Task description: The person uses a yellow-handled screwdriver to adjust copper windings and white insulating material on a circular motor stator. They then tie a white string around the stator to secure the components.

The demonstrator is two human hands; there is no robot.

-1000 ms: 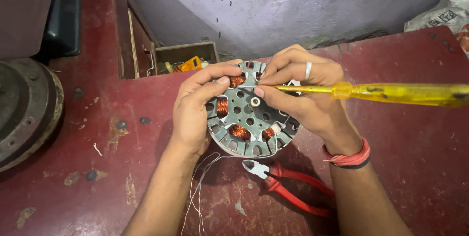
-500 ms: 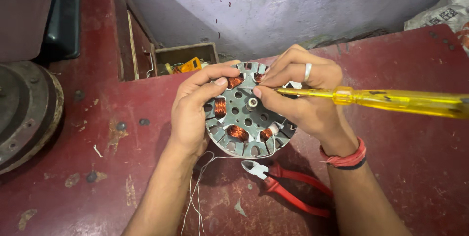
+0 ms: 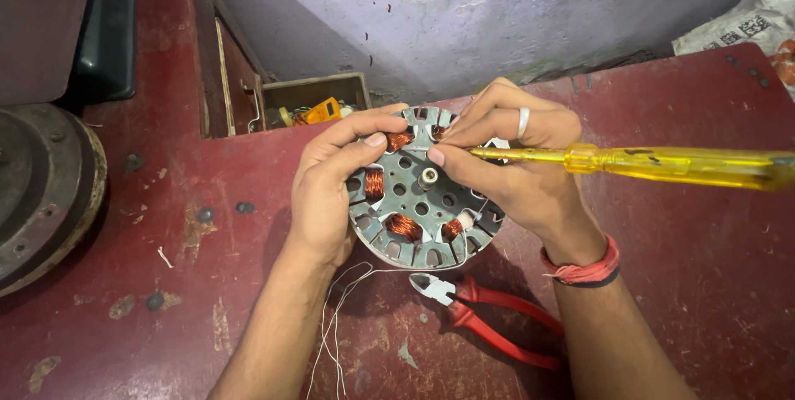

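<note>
Hands (image 3: 331,193) on stator (image 3: 418,218), screwdriver (image 3: 662,164)

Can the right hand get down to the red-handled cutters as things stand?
Probably not at once. The right hand is holding the yellow screwdriver and pressing on the stator. The red-handled cutters lie uncovered on the table, just under that wrist, so the path looks free once the hand lets go.
</note>
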